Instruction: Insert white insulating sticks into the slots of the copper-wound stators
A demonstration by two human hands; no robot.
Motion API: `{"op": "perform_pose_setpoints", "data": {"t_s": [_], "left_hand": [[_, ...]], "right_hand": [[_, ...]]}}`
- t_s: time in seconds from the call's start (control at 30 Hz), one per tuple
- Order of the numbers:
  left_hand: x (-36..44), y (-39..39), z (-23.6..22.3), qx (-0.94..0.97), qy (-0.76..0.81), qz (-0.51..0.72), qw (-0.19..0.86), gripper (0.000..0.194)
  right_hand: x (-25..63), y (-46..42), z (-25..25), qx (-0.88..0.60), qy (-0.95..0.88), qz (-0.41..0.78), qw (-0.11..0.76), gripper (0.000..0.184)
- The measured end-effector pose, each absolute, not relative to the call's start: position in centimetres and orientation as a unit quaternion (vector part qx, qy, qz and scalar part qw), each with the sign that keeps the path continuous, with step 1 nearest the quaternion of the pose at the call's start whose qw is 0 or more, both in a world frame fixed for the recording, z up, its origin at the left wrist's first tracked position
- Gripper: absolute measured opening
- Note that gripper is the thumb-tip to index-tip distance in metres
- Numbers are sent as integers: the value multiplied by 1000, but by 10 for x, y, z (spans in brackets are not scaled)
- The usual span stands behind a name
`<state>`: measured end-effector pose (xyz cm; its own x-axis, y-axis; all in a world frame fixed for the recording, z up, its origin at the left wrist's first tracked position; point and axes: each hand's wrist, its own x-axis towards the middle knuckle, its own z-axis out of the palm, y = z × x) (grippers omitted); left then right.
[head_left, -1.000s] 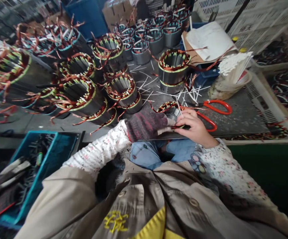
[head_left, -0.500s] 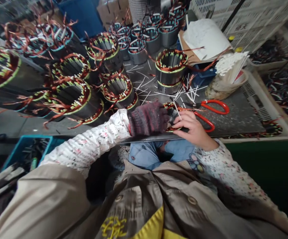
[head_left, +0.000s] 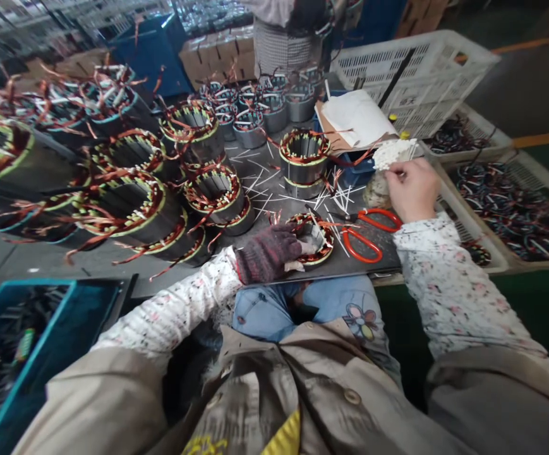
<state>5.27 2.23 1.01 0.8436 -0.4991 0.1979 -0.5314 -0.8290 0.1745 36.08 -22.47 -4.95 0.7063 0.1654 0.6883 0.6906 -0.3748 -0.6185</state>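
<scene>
Scissors (head_left: 382, 218) beside wound stator (head_left: 327, 244), white crate (head_left: 411, 82) behind

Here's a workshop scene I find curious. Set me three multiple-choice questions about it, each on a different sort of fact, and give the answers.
1. Where do the red-handled scissors lie?
A) Inside a crate
B) On the metal worktop
C) On the person's lap

2. What colour is the crate at lower left?
A) Teal
B) White
C) Orange

3. What covers the left hand?
A) Nothing
B) A rubber mitt
C) A knitted glove

Answers:
1. B, they lie to the right of the wound stator.
2. A, its walls show blue-green.
3. C, dark mottled knit covers the hand.
</scene>
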Motion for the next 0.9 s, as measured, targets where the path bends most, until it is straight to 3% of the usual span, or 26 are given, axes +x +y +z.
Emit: {"op": "perform_pose_setpoints", "data": {"t_s": [0.1,0.27,0.33,0.37,0.47,0.67,0.73,0.9], "left_hand": [[50,15,0,950,-236,87,185,26],[38,2,-26,958,-146,176,172,25],[35,-2,-35,948,-153,238,147,24],[35,-3,-38,940,-163,268,135,23],[36,-5,-40,920,-173,332,112,20],[38,-7,-42,925,-157,322,129,19],[38,-11,-44,926,-140,322,136,26],[38,-24,-43,924,-88,329,175,71]], "right_hand": [[353,-229,-44,-791,-266,-252,491,23],[277,-241,-19,-716,-254,-181,624,14],[228,-244,-13,-721,-266,-211,604,10],[204,-245,-14,-746,-296,-213,557,17],[148,-249,-28,-672,-482,-233,512,19],[117,-260,-57,-620,-580,-141,509,17],[120,-258,-58,-631,-573,-122,509,18],[135,-223,-57,-665,-497,-44,556,22]]}}
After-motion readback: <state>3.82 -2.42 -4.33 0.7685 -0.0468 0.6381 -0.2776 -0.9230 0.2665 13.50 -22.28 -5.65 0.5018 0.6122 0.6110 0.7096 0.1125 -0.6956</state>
